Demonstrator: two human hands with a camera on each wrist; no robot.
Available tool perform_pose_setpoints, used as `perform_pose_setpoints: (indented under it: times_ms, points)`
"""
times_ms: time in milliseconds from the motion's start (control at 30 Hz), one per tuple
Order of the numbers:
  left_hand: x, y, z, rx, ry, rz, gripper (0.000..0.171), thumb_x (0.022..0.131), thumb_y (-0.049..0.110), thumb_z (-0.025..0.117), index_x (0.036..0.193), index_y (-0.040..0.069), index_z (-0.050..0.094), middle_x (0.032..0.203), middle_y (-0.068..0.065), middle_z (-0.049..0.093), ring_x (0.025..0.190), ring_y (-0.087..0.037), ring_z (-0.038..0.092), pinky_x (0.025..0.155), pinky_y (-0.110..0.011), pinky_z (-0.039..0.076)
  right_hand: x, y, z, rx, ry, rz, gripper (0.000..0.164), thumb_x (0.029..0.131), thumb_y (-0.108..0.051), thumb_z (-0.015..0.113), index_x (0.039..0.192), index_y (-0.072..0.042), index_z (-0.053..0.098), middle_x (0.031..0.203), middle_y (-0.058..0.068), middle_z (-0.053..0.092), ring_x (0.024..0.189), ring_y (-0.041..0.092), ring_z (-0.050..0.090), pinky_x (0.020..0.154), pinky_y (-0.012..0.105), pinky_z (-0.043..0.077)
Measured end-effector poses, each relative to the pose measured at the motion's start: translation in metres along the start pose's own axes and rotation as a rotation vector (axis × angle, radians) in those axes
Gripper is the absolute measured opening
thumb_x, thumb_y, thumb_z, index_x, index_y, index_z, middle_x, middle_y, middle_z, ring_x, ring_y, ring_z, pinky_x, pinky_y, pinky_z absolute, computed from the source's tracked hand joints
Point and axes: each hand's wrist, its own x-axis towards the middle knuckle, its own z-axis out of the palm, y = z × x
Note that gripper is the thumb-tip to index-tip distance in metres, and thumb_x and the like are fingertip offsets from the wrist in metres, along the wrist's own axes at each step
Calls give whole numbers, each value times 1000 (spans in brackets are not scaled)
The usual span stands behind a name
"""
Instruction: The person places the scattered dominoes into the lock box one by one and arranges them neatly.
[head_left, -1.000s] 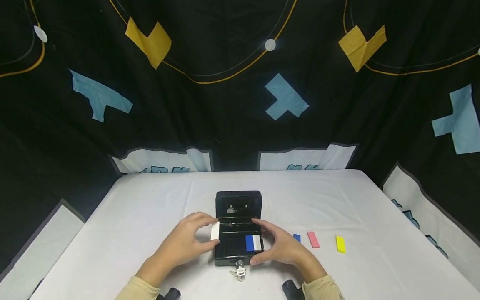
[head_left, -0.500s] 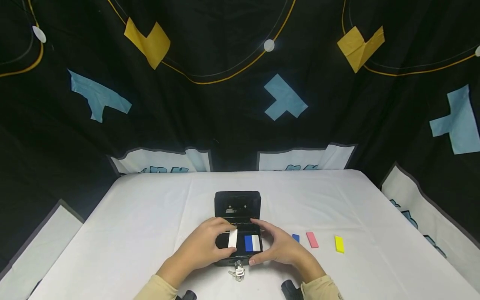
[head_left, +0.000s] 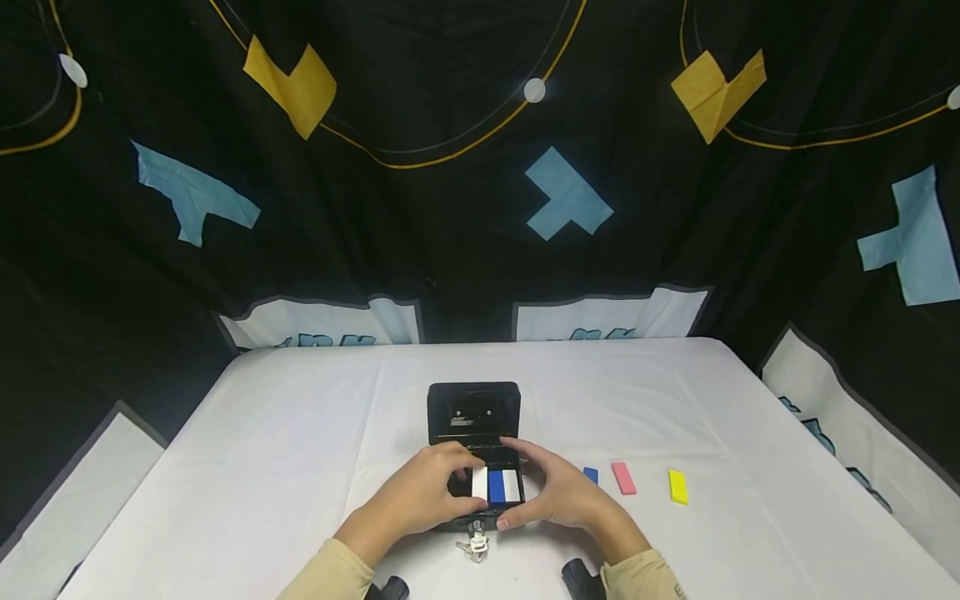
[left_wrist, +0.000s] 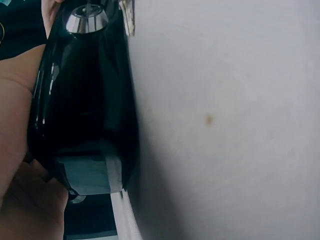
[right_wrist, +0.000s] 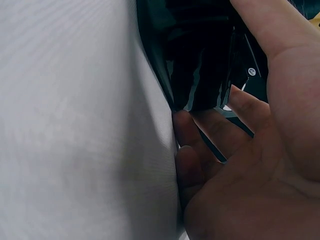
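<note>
A small black cash box [head_left: 474, 410] stands on the table with its lid raised, keys [head_left: 476, 546] hanging from its front lock. Inside, a blue block [head_left: 497, 487] and a white block [head_left: 512, 486] lie side by side at the right end. My left hand [head_left: 427, 493] pinches another white block [head_left: 479, 483] between thumb and fingers, beside the blue one. With my right hand [head_left: 562, 493] I hold the box's right side, thumb at the front and fingers toward the back. The left wrist view shows the box's dark wall [left_wrist: 85, 100]; the held block is hidden there.
On the white tablecloth [head_left: 300, 417], right of the box, lie a partly hidden blue block [head_left: 591, 474], a pink block [head_left: 623, 478] and a yellow block [head_left: 678, 487]. A black curtain [head_left: 450, 233] hangs behind the table.
My left hand has carried the white block from the box's left edge rightward, in beside the blue block. The right hand keeps its place on the box.
</note>
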Motion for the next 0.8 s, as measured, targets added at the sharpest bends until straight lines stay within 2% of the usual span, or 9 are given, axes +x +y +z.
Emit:
perform_pose_setpoints:
  times_ms: [267, 533, 800]
  points:
    - [5, 4, 1, 18, -34, -54, 46, 79, 35, 87, 111, 6, 75, 98, 3, 67, 79, -5, 58, 70, -26, 54, 0, 0, 0, 11, -3, 1, 106, 59, -34, 99, 151, -28, 47, 151, 13, 47, 135, 40, 45, 107, 70, 29]
    - [9, 9, 2, 107, -51, -61, 44, 79, 39, 86, 108, 7, 75, 102, 0, 70, 98, -19, 65, 90, -39, 54, -1, -1, 0, 23, -4, -1, 105, 60, -32, 99, 151, -27, 47, 149, 12, 49, 135, 40, 45, 107, 70, 28]
    - [10, 11, 2, 122, -71, -62, 43, 79, 38, 86, 107, 7, 75, 101, 1, 69, 101, -21, 65, 93, -40, 53, 0, 0, 0, 38, -7, -8, 105, 60, -30, 100, 150, -27, 47, 148, 13, 51, 136, 39, 44, 108, 70, 27]
